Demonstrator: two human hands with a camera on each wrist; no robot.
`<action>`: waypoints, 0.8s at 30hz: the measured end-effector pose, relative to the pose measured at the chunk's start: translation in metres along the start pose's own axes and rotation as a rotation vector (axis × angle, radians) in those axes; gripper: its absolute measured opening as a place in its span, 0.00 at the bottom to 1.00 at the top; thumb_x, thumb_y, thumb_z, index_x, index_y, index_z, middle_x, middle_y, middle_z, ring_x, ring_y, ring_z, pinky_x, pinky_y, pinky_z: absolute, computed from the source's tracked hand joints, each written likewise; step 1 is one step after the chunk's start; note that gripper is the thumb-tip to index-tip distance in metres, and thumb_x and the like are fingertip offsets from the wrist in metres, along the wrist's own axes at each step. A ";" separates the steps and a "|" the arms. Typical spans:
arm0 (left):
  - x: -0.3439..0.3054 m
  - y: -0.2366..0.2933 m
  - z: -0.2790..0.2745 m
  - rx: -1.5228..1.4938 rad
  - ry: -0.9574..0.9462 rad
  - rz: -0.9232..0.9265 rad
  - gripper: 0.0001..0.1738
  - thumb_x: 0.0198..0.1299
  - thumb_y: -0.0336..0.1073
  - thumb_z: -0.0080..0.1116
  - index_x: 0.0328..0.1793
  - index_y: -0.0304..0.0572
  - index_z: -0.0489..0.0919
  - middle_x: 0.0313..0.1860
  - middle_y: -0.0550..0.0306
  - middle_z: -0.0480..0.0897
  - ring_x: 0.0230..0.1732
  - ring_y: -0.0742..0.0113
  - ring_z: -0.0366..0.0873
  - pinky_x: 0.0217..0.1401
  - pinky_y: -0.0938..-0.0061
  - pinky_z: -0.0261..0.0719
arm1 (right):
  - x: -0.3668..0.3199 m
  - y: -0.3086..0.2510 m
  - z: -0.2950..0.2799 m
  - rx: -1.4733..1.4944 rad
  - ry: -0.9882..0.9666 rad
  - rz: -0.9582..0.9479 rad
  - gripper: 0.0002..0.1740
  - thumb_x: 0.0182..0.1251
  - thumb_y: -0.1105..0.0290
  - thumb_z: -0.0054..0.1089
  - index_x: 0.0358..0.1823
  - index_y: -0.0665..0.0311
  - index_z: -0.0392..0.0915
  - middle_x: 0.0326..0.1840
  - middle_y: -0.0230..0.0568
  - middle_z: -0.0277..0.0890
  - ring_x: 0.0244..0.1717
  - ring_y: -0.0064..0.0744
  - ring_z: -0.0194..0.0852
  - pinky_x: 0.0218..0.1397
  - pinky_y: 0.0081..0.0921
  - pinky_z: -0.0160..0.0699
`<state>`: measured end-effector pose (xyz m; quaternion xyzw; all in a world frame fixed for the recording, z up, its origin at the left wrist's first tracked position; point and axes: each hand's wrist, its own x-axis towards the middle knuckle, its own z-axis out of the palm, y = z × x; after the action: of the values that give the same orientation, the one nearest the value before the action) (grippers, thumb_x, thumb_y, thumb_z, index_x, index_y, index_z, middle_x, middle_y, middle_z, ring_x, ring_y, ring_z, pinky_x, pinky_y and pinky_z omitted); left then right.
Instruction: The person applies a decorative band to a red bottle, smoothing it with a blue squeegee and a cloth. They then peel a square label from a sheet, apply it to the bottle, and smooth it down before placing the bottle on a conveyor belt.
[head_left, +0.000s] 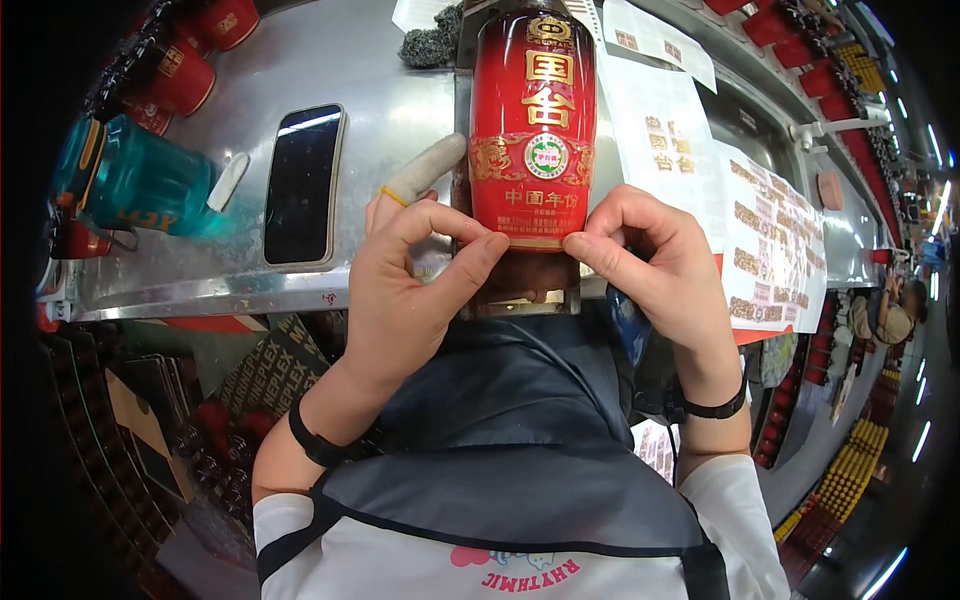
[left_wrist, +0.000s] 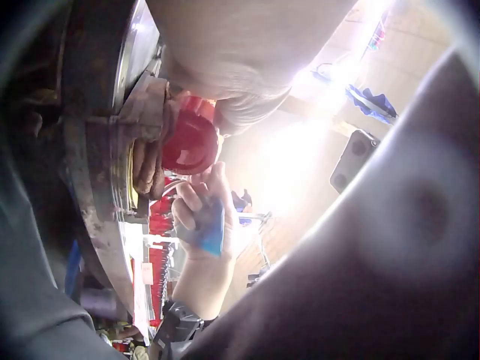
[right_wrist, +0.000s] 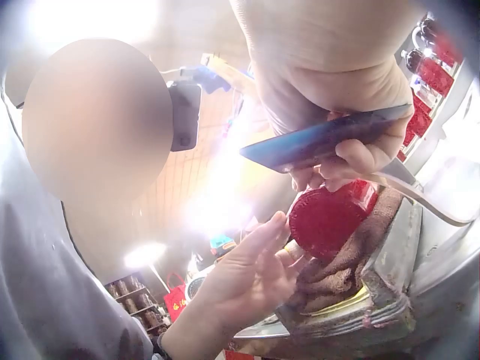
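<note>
A red liquor bottle [head_left: 533, 150] with gold lettering lies with its base toward the person. At the base's left edge, the left hand [head_left: 405, 270] grips the bottle between thumb and curled fingers. One of its fingers wears a whitish finger cot [head_left: 430, 170] held by a yellow band. On the opposite edge, the right hand [head_left: 655, 260] has its thumb and index finger against a thin gold strip [head_left: 537, 241] around the bottle's lower end. Its other fingers hold a flat blue scraper-like piece [right_wrist: 322, 139]. Under the bottle is a brown cloth [right_wrist: 349, 259].
A phone [head_left: 305, 185] and a teal water bottle [head_left: 145, 180] are left on the metal bench [head_left: 230, 285]. Sheets of gold labels [head_left: 770, 240] lie right. Dark steel wool [head_left: 432, 42] sits behind. Red-labelled bottles [head_left: 175, 75] stand along the far left.
</note>
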<state>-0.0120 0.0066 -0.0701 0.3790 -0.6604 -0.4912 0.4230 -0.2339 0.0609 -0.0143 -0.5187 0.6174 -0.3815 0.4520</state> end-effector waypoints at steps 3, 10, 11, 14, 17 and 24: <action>0.001 0.001 0.000 0.011 -0.012 0.011 0.06 0.59 0.35 0.73 0.38 0.45 0.86 0.47 0.57 0.79 0.53 0.65 0.70 0.60 0.71 0.66 | 0.002 0.002 0.000 0.016 -0.005 -0.008 0.10 0.65 0.69 0.73 0.31 0.65 0.80 0.28 0.23 0.73 0.28 0.11 0.63 0.32 0.14 0.64; 0.000 0.001 0.002 -0.057 0.024 0.003 0.06 0.59 0.35 0.73 0.38 0.44 0.86 0.41 0.59 0.80 0.50 0.68 0.70 0.57 0.74 0.66 | 0.003 0.002 0.002 0.033 -0.005 -0.018 0.10 0.66 0.70 0.72 0.31 0.66 0.80 0.27 0.22 0.72 0.29 0.11 0.63 0.32 0.14 0.64; 0.000 0.001 0.001 -0.041 0.014 -0.005 0.07 0.59 0.35 0.73 0.38 0.44 0.86 0.40 0.60 0.79 0.49 0.68 0.70 0.56 0.74 0.66 | 0.003 0.002 0.002 0.034 -0.006 -0.017 0.10 0.66 0.70 0.72 0.31 0.66 0.80 0.27 0.22 0.72 0.29 0.11 0.63 0.32 0.14 0.64; 0.000 -0.002 0.001 -0.025 0.012 -0.008 0.07 0.59 0.35 0.73 0.37 0.44 0.85 0.37 0.61 0.79 0.48 0.69 0.70 0.54 0.74 0.66 | 0.003 0.003 0.002 0.024 -0.007 -0.026 0.10 0.66 0.70 0.72 0.31 0.66 0.80 0.27 0.22 0.71 0.29 0.11 0.63 0.32 0.14 0.64; 0.000 -0.002 0.002 -0.025 0.017 -0.008 0.07 0.59 0.36 0.73 0.37 0.44 0.85 0.36 0.62 0.79 0.47 0.69 0.69 0.54 0.74 0.66 | 0.003 0.003 0.003 0.013 -0.005 -0.029 0.10 0.66 0.70 0.72 0.31 0.66 0.80 0.27 0.22 0.71 0.29 0.11 0.62 0.32 0.14 0.64; 0.000 -0.003 0.002 -0.061 0.015 -0.021 0.08 0.60 0.37 0.73 0.36 0.44 0.85 0.35 0.63 0.79 0.45 0.70 0.69 0.52 0.75 0.65 | 0.003 0.003 0.004 0.029 -0.004 -0.026 0.10 0.66 0.70 0.72 0.31 0.66 0.80 0.26 0.21 0.69 0.28 0.10 0.61 0.31 0.14 0.63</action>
<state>-0.0138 0.0064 -0.0736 0.3767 -0.6380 -0.5126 0.4340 -0.2313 0.0582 -0.0190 -0.5206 0.6042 -0.3953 0.4558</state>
